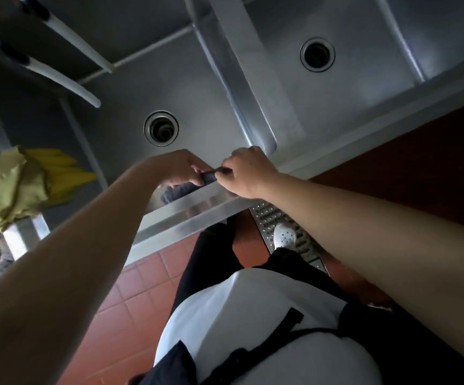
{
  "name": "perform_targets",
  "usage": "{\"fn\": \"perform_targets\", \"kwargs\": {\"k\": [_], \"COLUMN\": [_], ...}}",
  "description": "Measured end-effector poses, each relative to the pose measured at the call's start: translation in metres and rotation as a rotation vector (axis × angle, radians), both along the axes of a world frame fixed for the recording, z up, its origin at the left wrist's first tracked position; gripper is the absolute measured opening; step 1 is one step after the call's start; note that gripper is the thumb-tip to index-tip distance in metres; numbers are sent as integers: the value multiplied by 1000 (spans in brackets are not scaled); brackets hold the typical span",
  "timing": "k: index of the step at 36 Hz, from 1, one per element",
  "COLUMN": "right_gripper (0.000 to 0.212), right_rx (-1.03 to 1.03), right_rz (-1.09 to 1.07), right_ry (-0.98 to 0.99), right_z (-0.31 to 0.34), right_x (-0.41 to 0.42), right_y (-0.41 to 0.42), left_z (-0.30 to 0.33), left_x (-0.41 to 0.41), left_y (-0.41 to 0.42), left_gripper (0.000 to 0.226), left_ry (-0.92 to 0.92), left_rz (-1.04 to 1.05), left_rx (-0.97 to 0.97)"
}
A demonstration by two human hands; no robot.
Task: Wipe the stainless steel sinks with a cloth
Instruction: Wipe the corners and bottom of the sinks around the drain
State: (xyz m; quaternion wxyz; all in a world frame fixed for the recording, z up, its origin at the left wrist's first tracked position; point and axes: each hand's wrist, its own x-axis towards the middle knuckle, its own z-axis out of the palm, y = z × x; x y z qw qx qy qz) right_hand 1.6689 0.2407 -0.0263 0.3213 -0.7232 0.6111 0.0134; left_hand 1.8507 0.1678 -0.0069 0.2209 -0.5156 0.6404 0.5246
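At frame centre, left hand point(179, 169) and right hand point(246, 172) pinch one dark cloth point(180, 188) on front rim of two steel sinks point(203, 93); two drains; yellow glove point(58, 173) at left.

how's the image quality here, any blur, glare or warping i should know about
Head view: strong wide-angle warping bends the sink rim and tilts the basins; lighting is dim, with dark corners; soft glare streaks on the divider; slight blur on the left hand, right hand and dark cloth.
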Motion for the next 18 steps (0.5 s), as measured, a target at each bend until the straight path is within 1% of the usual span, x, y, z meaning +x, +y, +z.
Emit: {"fn": "perform_targets", "kwargs": {"k": [1,4,6,8,10,11,14,16,18], "right_gripper": [31,46,41,36,36,38,41,32,22], "right_rx": [0,-20,-114,-191,-223,-231,-246,-271,-201], "right_rz": [38,67,70,81,85,86,62,6,-99], "right_ry": [-3,-27,-7,35,66,74,65,12,-103], "right_z": [1,10,22,35,46,49,57,64,74], "right_x": [-8,-34,-50,-67,-86,-97,-126,-142,-156], "right_y": [8,25,29,32,39,43,59,65,65], "left_z": [7,26,38,48,54,55,62,71,81], "left_x": [-5,-24,-40,-60,-79,-89,-111,-122,-130], "left_y": [4,18,31,49,66,73,86,91,95], "left_gripper": [43,46,45,38,30,30,35,35,39], "left_ry": [-16,-40,-63,-120,-148,-149,-78,4,49], "left_rz": [-30,-21,-13,-32,-45,-46,13,32,29], "left_rx": [-53,-185,-291,-445,-565,-597,-611,-581,-552]}}
